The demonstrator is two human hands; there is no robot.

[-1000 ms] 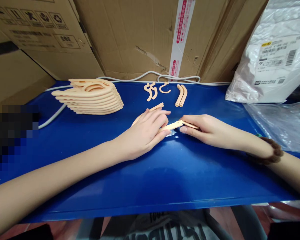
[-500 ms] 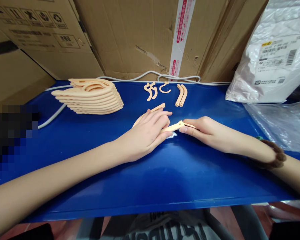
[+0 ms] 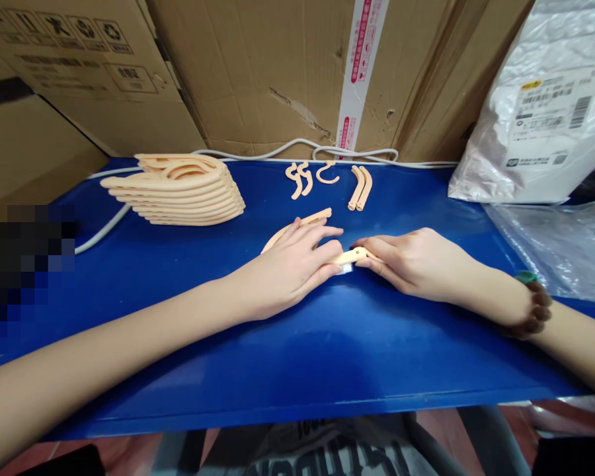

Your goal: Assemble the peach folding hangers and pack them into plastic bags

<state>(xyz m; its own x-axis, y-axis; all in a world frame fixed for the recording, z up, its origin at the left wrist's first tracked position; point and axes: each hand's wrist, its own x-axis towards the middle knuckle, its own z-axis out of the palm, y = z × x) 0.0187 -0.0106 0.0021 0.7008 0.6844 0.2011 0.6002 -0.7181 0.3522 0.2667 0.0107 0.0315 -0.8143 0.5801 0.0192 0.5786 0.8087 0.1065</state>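
Note:
My left hand (image 3: 297,264) lies over a peach plastic clothes hanger (image 3: 350,256), its thumb and fingers closed on it near the middle. A curved piece of the same peach plastic (image 3: 317,217) shows beyond the fingers; whether it joins the held part is hidden. At the hanger's right end, close to a small round hole, my right hand (image 3: 401,261) pinches a slim hanger arm (image 3: 370,255) between thumb and fingers. Most of that arm is covered by the hand. Under the hanger, a small whitish patch (image 3: 346,268) shows on the blue table (image 3: 327,357).
A stack of folded peach hangers (image 3: 188,198) stands at the back left. Along the back lie two small hooks (image 3: 300,180), another hook (image 3: 328,175) and two curved arms (image 3: 359,188). A white cable (image 3: 277,155), cardboard boxes (image 3: 258,79) and a white parcel bag (image 3: 535,125) border the table.
My right hand has turned at the wrist and shifted slightly left, closer to my left hand. Less of the slim arm shows between its fingers. The left hand has hardly moved.

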